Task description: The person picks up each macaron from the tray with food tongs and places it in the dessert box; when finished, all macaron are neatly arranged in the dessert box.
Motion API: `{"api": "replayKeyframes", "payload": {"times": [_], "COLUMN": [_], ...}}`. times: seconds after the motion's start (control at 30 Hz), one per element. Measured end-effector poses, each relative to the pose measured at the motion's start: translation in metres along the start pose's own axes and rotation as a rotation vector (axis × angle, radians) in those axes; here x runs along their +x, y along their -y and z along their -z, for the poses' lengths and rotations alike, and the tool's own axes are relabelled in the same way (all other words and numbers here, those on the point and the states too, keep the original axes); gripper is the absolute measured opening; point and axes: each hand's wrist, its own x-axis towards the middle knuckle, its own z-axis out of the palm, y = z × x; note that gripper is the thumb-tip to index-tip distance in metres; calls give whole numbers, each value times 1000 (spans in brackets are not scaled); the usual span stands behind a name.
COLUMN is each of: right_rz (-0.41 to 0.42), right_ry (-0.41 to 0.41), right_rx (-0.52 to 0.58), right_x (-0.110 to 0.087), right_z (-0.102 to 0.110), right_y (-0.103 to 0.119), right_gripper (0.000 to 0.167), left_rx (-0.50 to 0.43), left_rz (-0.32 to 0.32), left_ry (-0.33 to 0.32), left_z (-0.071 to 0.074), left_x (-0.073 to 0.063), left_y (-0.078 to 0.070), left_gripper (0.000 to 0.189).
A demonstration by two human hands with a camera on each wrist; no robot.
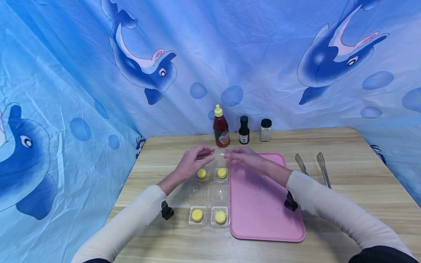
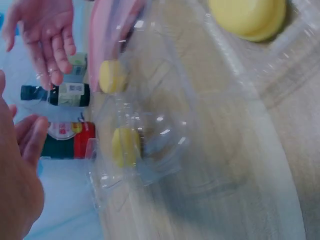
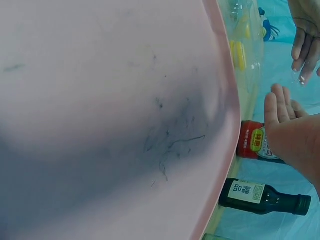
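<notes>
My left hand (image 1: 194,160) and right hand (image 1: 246,159) face each other over the far end of two rows of clear plastic boxes. Their fingertips meet the edges of a clear lid (image 1: 220,157) standing between them. The right fingers look long and extended in the left wrist view, thumb apart. Below the hands, yellow round cakes sit in the far left box (image 1: 201,173) and far right box (image 1: 222,173). Nearer, a left cake (image 1: 197,215) and a right cake (image 1: 220,217) lie in boxes with their clear lids (image 1: 219,192) folded back.
A pink tray (image 1: 263,219) lies right of the boxes, under my right forearm. Behind stand a red sauce bottle (image 1: 221,128), a dark bottle (image 1: 244,130) and a black-capped jar (image 1: 265,130). Two metal tongs-like tools (image 1: 323,170) lie at the right.
</notes>
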Motion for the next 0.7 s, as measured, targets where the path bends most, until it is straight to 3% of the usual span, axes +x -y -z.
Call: {"api": "replayKeyframes", "payload": {"times": [0.1, 0.23, 0.7], "right_rz": [18, 49, 152], "right_ry": [-24, -39, -54], "right_rx": [-24, -93, -332], "right_x": [0, 1, -1], "right_z": [1, 1, -3], "right_y": [-1, -4, -19], "right_gripper": [62, 68, 79], "left_rx": [-34, -19, 83], "left_rz": [47, 53, 36], "left_ry": [74, 143, 281], "left_z": [3, 6, 9], "left_x": [2, 4, 5], "left_y": [-1, 0, 10], "left_gripper": [42, 51, 71]}}
